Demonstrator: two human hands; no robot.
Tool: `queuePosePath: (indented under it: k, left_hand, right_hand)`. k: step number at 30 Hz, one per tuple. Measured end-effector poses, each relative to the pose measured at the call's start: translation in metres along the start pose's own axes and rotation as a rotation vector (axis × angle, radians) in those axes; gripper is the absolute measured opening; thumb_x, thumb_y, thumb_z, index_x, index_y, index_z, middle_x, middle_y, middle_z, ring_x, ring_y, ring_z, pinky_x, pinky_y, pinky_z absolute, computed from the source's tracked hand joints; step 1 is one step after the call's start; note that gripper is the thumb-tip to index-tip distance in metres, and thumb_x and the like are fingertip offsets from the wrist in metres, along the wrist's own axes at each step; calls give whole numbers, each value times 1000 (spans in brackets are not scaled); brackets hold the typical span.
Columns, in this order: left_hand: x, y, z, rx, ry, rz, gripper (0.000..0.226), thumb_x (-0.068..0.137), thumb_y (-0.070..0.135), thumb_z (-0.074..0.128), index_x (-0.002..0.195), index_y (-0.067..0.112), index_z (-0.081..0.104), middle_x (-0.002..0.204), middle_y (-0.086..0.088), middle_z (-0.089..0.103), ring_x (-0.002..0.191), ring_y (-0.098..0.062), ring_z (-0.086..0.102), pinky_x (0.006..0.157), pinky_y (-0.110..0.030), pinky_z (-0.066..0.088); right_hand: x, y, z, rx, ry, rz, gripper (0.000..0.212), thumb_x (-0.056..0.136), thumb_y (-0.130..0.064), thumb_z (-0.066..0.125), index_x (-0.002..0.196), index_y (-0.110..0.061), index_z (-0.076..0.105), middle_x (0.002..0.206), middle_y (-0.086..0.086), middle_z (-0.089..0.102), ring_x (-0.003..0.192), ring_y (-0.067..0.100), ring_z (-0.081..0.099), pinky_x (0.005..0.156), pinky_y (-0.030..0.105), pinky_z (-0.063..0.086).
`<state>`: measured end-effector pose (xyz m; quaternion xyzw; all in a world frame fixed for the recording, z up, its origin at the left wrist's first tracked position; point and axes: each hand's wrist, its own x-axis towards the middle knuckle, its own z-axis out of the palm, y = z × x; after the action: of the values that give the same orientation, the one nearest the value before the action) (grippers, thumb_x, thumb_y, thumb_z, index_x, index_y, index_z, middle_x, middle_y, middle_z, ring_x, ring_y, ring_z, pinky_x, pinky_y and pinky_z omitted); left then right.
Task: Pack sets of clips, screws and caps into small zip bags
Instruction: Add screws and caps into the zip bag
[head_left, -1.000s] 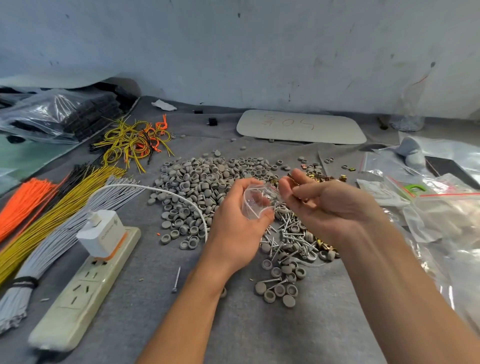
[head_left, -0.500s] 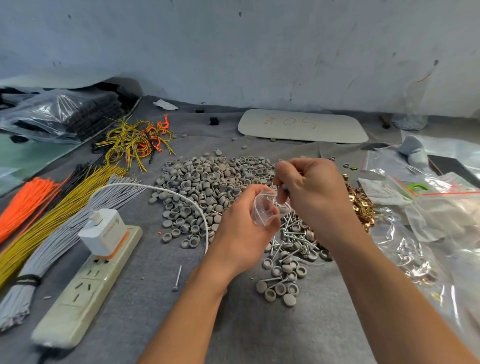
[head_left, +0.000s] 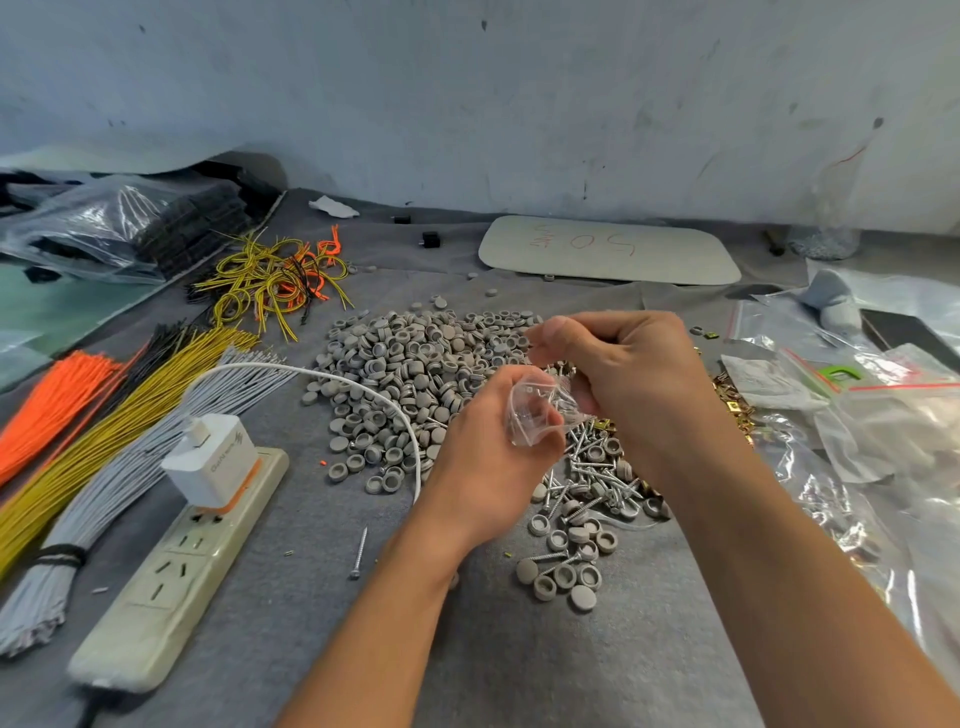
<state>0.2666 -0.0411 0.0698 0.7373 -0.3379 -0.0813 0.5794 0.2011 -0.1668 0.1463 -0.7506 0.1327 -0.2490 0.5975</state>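
My left hand (head_left: 485, 462) grips a small clear zip bag (head_left: 535, 410) above the middle of the table. My right hand (head_left: 628, 374) is curled over the bag's mouth and pinches several silver screws (head_left: 563, 371) there. Under the hands lies a big heap of grey caps (head_left: 410, 364). A pile of silver screws mixed with caps (head_left: 597, 467) lies just below the bag. Gold clips (head_left: 732, 410) show to the right of my right wrist, mostly hidden by it.
A white power strip (head_left: 171, 566) with a charger (head_left: 210, 460) and white cable lies at left, beside bundles of orange, yellow and grey wires (head_left: 98, 431). Plastic bags (head_left: 872, 415) crowd the right side. A grey board (head_left: 608, 249) lies at the back. One loose screw (head_left: 359, 552) sits near my left forearm.
My right hand closed into a fist, rose and turned over the bag's mouth with screws in its fingers. My left hand stayed in place with the bag.
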Motion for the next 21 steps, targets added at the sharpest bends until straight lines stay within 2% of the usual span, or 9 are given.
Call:
queuePosePath:
  k: [4, 6, 8, 10, 12, 14, 17, 21]
  left_hand:
    - [0, 0, -1, -12, -3, -28, 34, 92, 29, 76, 114, 47, 57, 100, 13, 73, 95, -6, 71, 91, -50, 58]
    - [0, 1, -1, -25, 18, -35, 34, 92, 28, 77, 113, 46, 58, 104, 14, 73, 97, -8, 71, 93, -50, 57]
    - [1, 1, -1, -9, 35, -44, 31, 93, 28, 76, 112, 46, 58, 104, 16, 73, 96, -5, 70, 93, -49, 57]
    - [1, 1, -1, 13, 44, -58, 28, 94, 31, 74, 112, 46, 59, 103, 19, 72, 95, 0, 69, 93, -46, 58]
    - [0, 1, -1, 17, 50, -65, 27, 94, 33, 74, 113, 46, 59, 104, 22, 71, 95, 3, 68, 92, -42, 58]
    - [0, 2, -1, 28, 50, -63, 27, 95, 33, 74, 113, 45, 59, 103, 21, 71, 94, 2, 69, 90, -39, 58]
    - [-1, 4, -1, 33, 43, -51, 26, 95, 35, 74, 114, 44, 58, 101, 16, 72, 92, 0, 69, 85, -35, 57]
    - [-1, 7, -2, 42, 40, -42, 22, 95, 42, 73, 113, 37, 60, 100, 13, 72, 93, -3, 69, 87, -41, 58]
  right_hand:
    - [3, -2, -1, 169, -24, 207, 24, 97, -15, 69, 76, -8, 80, 67, 8, 71, 42, 11, 37, 38, 19, 32]
    - [5, -4, -4, 239, -41, 368, 26, 99, -14, 61, 81, -1, 75, 64, 9, 65, 42, 11, 39, 35, 18, 29]
    - [6, -6, -8, 366, -67, 455, 22, 90, 1, 48, 84, 2, 69, 68, 11, 59, 44, 11, 42, 37, 18, 30]
    - [7, -6, -11, 462, -65, 456, 35, 77, 15, 33, 80, 3, 66, 75, 13, 58, 49, 13, 48, 43, 19, 36]
    - [7, -6, -13, 507, -60, 424, 44, 77, 22, 27, 77, 2, 66, 78, 16, 59, 55, 15, 52, 49, 19, 44]
    - [6, -6, -14, 518, -72, 395, 45, 84, 25, 31, 80, 2, 69, 81, 17, 64, 60, 16, 57, 53, 20, 51]
    - [4, -4, -14, 477, -105, 333, 33, 95, 21, 43, 92, 3, 70, 91, 18, 70, 72, 19, 68, 66, 22, 60]
    - [1, -6, -7, 413, -114, 182, 29, 92, 24, 50, 93, 4, 71, 100, 23, 68, 86, 19, 72, 82, 27, 62]
